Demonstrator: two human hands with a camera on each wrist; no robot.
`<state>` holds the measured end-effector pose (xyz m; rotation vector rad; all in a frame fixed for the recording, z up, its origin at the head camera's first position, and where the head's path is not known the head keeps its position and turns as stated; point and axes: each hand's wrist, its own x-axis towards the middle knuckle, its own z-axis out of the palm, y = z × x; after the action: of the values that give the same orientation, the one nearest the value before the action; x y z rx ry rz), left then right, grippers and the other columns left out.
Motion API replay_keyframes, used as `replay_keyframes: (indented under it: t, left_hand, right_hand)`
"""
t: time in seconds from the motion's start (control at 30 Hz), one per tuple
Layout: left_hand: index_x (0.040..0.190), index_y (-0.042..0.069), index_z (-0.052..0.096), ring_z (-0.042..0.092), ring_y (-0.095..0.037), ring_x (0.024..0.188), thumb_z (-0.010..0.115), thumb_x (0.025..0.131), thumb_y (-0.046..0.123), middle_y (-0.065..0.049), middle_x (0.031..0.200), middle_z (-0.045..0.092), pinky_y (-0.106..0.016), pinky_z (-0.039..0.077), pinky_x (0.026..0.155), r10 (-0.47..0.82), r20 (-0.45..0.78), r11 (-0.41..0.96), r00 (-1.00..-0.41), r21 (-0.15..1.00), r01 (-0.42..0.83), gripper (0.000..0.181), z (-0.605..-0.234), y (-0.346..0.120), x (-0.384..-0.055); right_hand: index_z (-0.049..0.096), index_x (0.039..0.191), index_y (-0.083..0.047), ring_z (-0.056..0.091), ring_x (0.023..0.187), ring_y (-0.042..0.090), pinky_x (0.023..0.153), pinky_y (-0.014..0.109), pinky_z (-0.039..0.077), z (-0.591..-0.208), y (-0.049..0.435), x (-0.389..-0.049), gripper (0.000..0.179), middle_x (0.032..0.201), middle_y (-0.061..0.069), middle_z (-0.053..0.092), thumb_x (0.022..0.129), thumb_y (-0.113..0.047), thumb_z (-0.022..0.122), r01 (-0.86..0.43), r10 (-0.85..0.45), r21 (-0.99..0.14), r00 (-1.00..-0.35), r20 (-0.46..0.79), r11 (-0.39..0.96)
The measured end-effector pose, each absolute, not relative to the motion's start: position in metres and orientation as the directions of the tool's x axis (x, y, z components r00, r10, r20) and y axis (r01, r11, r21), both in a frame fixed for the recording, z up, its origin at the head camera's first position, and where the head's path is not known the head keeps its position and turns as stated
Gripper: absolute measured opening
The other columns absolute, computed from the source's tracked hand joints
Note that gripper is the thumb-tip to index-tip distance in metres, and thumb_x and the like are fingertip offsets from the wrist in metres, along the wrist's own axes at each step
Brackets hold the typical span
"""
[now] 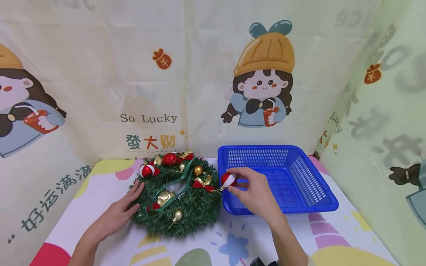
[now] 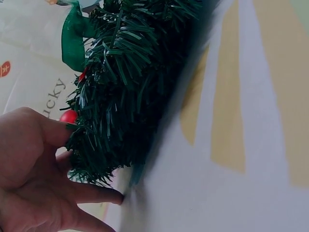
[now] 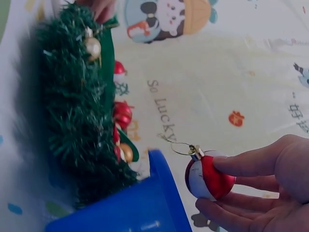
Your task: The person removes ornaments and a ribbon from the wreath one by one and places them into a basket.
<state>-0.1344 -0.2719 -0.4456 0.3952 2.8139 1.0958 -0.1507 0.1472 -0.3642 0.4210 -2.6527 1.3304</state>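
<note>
A green wreath [image 1: 199, 207] lies on the table, decorated with red bows, gold bells, green ribbon and several small balls. My left hand [image 1: 124, 207] rests against its left side with fingers spread; in the left wrist view the fingers [image 2: 96, 193] touch the needles. Between thumb and fingers, my right hand [image 1: 254, 188] pinches a red and white Christmas ball [image 1: 228, 180] with a gold cap and a thin hanging loop. The ball is over the left rim of a blue plastic basket [image 1: 259, 149], close to the wreath's right edge.
The blue basket stands right of the wreath, its bottom showing through the mesh. A patterned cloth [image 1: 233, 244] covers the table. Printed curtains [image 1: 199, 92] hang behind and on both sides. A small black object [image 1: 257, 261] shows at the bottom edge by the right forearm.
</note>
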Motion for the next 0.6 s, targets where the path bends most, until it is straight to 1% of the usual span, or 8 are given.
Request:
replay_keyframes:
  t: [0.17, 0.23, 0.33, 0.5, 0.6]
  left_hand:
    - [0.167, 0.017, 0.023, 0.020, -0.056, 0.153, 0.055, 0.109, 0.022, -0.018, 0.175, 0.011, -0.073, 0.030, 0.112, 0.267, -0.006, 0.719, -0.964, 0.667, 0.195, 0.067, -0.448, -0.274, -0.133]
    - [0.167, 0.018, 0.023, 0.020, -0.056, 0.153, 0.055, 0.109, 0.022, -0.017, 0.175, 0.010, -0.071, 0.030, 0.113, 0.266, -0.005, 0.719, -0.964, 0.667, 0.195, 0.067, -0.449, -0.274, -0.133]
    - [0.168, 0.019, 0.023, 0.020, -0.056, 0.153, 0.055, 0.109, 0.024, -0.017, 0.175, 0.010, -0.070, 0.030, 0.113, 0.266, -0.010, 0.720, -0.964, 0.666, 0.193, 0.067, -0.450, -0.273, -0.135]
    - [0.167, 0.018, 0.023, 0.018, -0.057, 0.153, 0.055, 0.109, 0.022, -0.018, 0.175, 0.010, -0.074, 0.028, 0.112, 0.266, -0.013, 0.705, -0.964, 0.684, 0.186, 0.067, -0.449, -0.271, -0.135]
    - [0.167, 0.017, 0.023, 0.018, -0.057, 0.153, 0.055, 0.109, 0.022, -0.018, 0.175, 0.009, -0.075, 0.028, 0.112, 0.265, -0.014, 0.704, -0.964, 0.686, 0.183, 0.067, -0.449, -0.271, -0.134]
  right_hand:
    - [0.073, 0.127, -0.012, 0.071, 0.111, 0.027, 0.086, 0.034, 0.063, -0.365, 0.155, -0.154, 0.048, 0.123, 0.008, 0.072, 0.083, -0.001, 0.086, -0.301, -0.181, -0.731, -0.954, 0.240, 0.613]
    - [0.073, 0.126, -0.011, 0.072, 0.109, 0.028, 0.085, 0.036, 0.064, -0.365, 0.159, -0.156, 0.046, 0.122, 0.009, 0.072, 0.083, -0.002, 0.086, -0.289, -0.177, -0.717, -0.957, 0.229, 0.634]
    - [0.074, 0.124, -0.010, 0.073, 0.104, 0.027, 0.083, 0.037, 0.064, -0.365, 0.165, -0.158, 0.043, 0.120, 0.010, 0.073, 0.084, -0.002, 0.085, -0.254, -0.166, -0.706, -0.967, 0.192, 0.661]
    - [0.074, 0.122, -0.010, 0.075, 0.096, 0.025, 0.079, 0.038, 0.065, -0.366, 0.173, -0.161, 0.038, 0.114, 0.011, 0.074, 0.086, -0.004, 0.084, -0.195, -0.152, -0.702, -0.981, 0.124, 0.685]
    - [0.075, 0.122, -0.010, 0.075, 0.097, 0.025, 0.078, 0.038, 0.065, -0.368, 0.174, -0.164, 0.037, 0.110, 0.011, 0.075, 0.086, -0.005, 0.084, -0.184, -0.156, -0.697, -0.982, 0.104, 0.693]
